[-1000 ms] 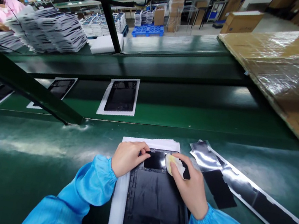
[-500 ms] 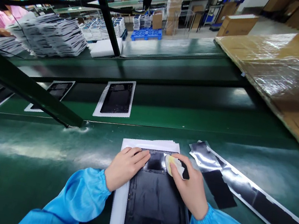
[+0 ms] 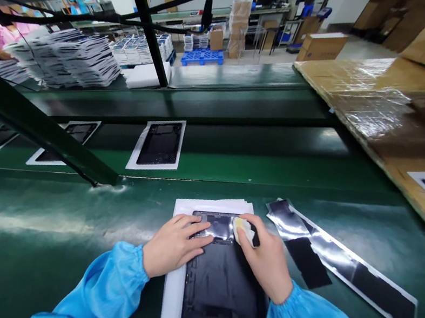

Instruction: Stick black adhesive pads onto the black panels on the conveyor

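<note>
A black flat panel lies on a white sheet on the green bench in front of me. My left hand rests flat on the panel's upper left part, fingers stretched out and pressing down. My right hand is closed round a small pale yellow pad and holds it against the panel's top edge, beside a glossy black patch. Both arms wear blue sleeves.
A long strip of black film pieces on shiny backing lies to the right. Further panels on white sheets sit on the green conveyor behind. A green frame bar crosses at left. Cardboard is at right; stacked parts and a person in pink are at far left.
My left hand slid down from the panel's top edge and flattened out on it. The right hand with the pad stayed at the top edge. The panels on the conveyor moved left.
</note>
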